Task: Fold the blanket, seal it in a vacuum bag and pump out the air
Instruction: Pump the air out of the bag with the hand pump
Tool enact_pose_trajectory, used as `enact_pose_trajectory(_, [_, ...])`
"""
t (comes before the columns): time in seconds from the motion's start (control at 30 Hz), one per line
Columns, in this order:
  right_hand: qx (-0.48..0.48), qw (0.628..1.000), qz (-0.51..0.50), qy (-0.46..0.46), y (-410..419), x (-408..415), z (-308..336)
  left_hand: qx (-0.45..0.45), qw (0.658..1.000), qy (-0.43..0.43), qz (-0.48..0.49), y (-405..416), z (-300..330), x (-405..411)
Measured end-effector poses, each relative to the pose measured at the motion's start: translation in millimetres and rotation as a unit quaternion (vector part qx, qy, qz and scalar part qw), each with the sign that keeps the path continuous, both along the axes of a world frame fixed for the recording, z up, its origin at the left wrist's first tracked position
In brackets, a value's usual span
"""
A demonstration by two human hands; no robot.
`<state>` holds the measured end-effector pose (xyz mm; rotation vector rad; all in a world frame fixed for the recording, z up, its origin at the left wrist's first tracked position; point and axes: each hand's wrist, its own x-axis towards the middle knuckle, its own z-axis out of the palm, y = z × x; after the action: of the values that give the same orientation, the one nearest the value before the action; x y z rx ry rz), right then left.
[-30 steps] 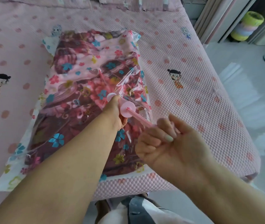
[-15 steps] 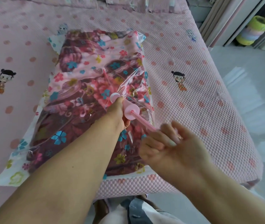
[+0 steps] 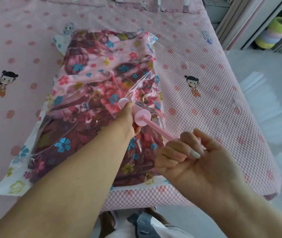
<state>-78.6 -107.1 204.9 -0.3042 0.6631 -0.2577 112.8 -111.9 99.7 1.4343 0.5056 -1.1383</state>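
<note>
A folded floral blanket (image 3: 92, 103) lies inside a clear vacuum bag (image 3: 19, 184) on the bed (image 3: 214, 103), with the bag's long side running from the bed's near edge toward its far edge. The bag sits closer to the bed's near right corner than to its left side, and its printed white border spreads flat on the pink dotted bedspread at the near left. The plastic film over the blanket is creased and pulled up into a small tent around the valve, roughly at the middle of the bag's right half. A pink hand pump (image 3: 137, 112) stands tilted on that spot, its lower end against the bag and its round cap facing the near right. The left hand (image 3: 128, 121) is wrapped round the pump's barrel, fingers curled about it and mostly hidden behind the hand's back. From the cap a thin pink plunger rod (image 3: 159, 130) extends toward the near edge, drawn well out of the barrel. The right hand (image 3: 193, 158) grips the rod's far end, its fingers folded over the handle, which is hidden inside the fist. Beyond the bed's right edge, on the floor, stands a stack of coloured rings (image 3: 274, 33).
</note>
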Motion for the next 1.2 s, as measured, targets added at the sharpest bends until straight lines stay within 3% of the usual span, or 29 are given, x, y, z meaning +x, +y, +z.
enact_pose_trajectory(0.07, [-0.004, 1.0, -0.018, 0.009, -7, 20, -5, -0.012, 1.0, 0.01, -0.001, -3, 1, -2])
enact_pose_trajectory(0.17, [0.071, 0.995, -0.046, 0.053, -12, 72, -14, -0.055, 0.997, 0.044, -0.035, 0, 3, 0])
enact_pose_trajectory(0.27, [0.034, 0.995, -0.018, 0.097, -12, 75, -20, -0.053, 0.996, 0.05, -0.053, 3, 3, 1])
enact_pose_trajectory(0.43, [0.021, 0.999, 0.018, -0.016, 1, 0, -8, 0.0, 1.0, -0.003, -0.024, 8, 1, -4])
enact_pose_trajectory(0.63, [0.052, 0.992, -0.049, 0.101, -12, 87, -11, -0.087, 0.994, 0.053, -0.042, 0, 14, 3])
enact_pose_trajectory(0.7, [0.024, 0.99, -0.021, 0.14, -16, 92, -13, -0.089, 0.991, 0.077, -0.064, 0, 13, 7])
enact_pose_trajectory(0.87, [0.079, 0.997, 0.018, -0.011, 1, 11, 5, 0.003, 0.999, 0.015, -0.034, 8, 8, -1])
enact_pose_trajectory(0.93, [0.052, 0.998, -0.007, 0.016, -4, 18, 7, -0.008, 1.0, 0.005, -0.029, 6, 10, -2])
enact_pose_trajectory(1.1, [0.118, 0.984, -0.061, 0.116, -19, 99, -2, -0.088, 0.993, 0.059, -0.059, -1, 30, 5])
enact_pose_trajectory(1.2, [0.114, 0.992, -0.021, 0.058, -19, 64, -3, -0.059, 0.995, 0.049, -0.062, 0, 27, 1])
